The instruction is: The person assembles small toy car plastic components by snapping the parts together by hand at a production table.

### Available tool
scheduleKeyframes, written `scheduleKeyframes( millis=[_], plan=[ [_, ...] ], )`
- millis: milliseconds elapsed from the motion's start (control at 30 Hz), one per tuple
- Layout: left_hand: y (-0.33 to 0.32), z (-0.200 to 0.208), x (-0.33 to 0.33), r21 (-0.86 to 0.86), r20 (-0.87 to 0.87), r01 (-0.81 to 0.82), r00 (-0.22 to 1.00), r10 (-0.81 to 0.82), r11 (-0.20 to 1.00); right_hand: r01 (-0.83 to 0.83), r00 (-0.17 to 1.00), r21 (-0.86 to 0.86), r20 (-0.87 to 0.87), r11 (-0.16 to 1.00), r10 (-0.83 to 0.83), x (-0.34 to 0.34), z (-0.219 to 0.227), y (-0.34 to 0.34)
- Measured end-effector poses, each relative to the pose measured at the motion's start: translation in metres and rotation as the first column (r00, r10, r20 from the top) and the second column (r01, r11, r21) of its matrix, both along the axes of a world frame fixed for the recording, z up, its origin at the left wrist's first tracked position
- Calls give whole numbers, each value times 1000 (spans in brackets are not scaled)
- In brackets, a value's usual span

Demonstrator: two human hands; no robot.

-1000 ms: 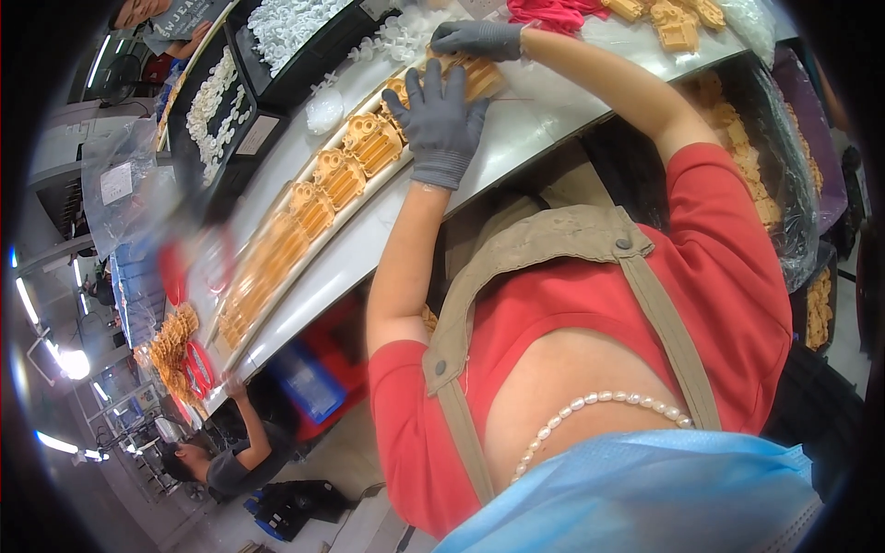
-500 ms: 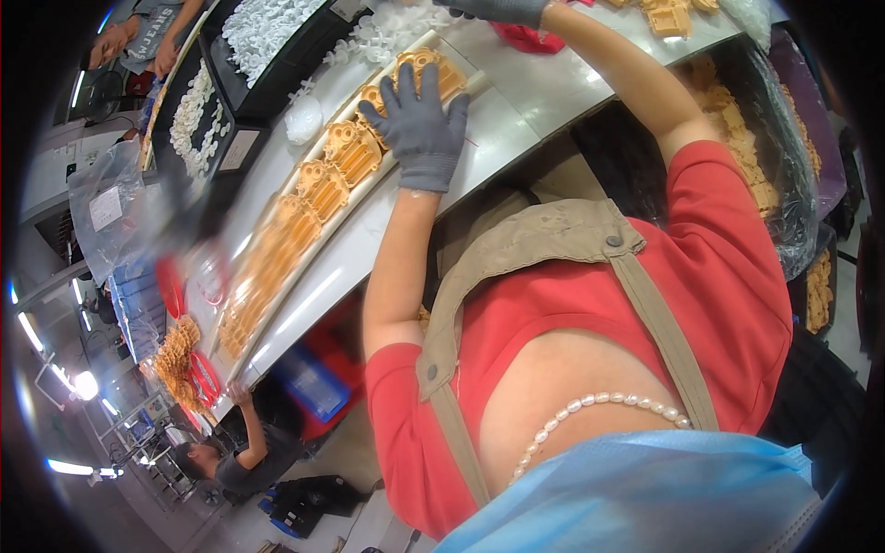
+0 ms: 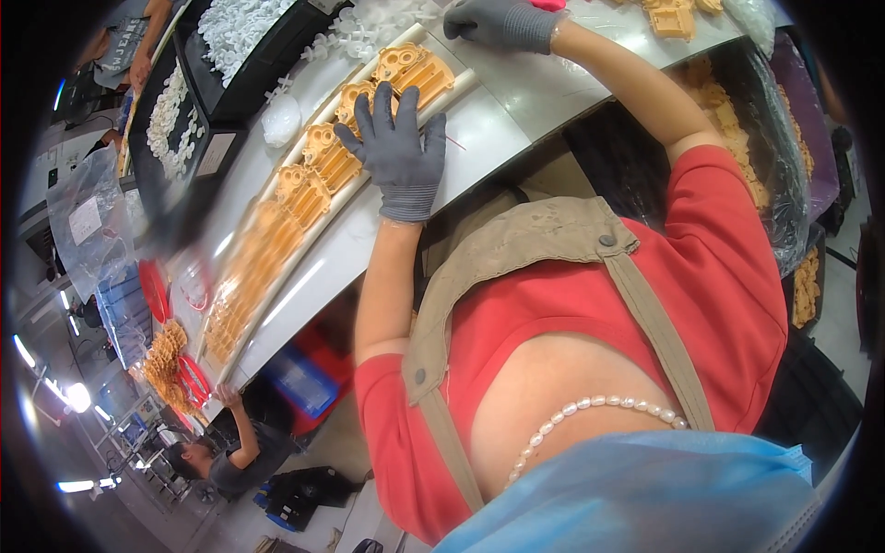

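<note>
My left hand (image 3: 398,152), in a grey glove, lies with fingers spread over a row of yellow-orange moulded plastic parts (image 3: 410,72). The parts sit end to end in a long channel between two pale rails (image 3: 461,85). At the top edge my right hand (image 3: 502,23), also gloved in grey, is closed with its fingers curled. What it may hold is hidden.
Black bins of small white plastic pieces (image 3: 244,41) stand at the upper left. Loose white pieces (image 3: 378,23) lie beyond the channel. More yellow parts (image 3: 671,18) are at the upper right and in a plastic-lined container (image 3: 784,212). Another person (image 3: 244,452) works at the far end.
My left hand has slid slightly back toward me along the row. My right hand has come further into view with its fingers curled. The red item beside it has shifted mostly out of view.
</note>
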State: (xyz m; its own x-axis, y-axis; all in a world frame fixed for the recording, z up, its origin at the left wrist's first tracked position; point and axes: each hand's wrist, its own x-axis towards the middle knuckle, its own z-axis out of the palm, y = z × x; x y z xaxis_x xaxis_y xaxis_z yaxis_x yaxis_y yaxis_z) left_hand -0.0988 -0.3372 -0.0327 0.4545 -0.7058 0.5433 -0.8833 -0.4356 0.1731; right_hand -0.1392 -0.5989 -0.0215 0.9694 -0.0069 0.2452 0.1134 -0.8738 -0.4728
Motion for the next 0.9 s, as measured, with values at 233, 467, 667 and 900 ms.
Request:
scheduleKeyframes(
  millis=[233, 467, 667, 900],
  plan=[
    [3, 7, 4, -185, 13, 26, 1000, -24, 982, 18, 1000, 107, -20, 994, -16, 6, -1, 15],
    [6, 5, 7, -260, -49, 41, 997, -56, 965, 77, 997, -23, 11, 997, -77, 4, -5, 32],
    [6, 13, 0, -291, -46, 73, 995, -91, 954, 163, 984, -90, -60, 983, -169, -5, -3, 36],
    [-5, 26, -3, -484, -240, 178, 915, -325, 857, 249, 967, 107, 29, 963, -254, -5, 8, 22]
  ],
)
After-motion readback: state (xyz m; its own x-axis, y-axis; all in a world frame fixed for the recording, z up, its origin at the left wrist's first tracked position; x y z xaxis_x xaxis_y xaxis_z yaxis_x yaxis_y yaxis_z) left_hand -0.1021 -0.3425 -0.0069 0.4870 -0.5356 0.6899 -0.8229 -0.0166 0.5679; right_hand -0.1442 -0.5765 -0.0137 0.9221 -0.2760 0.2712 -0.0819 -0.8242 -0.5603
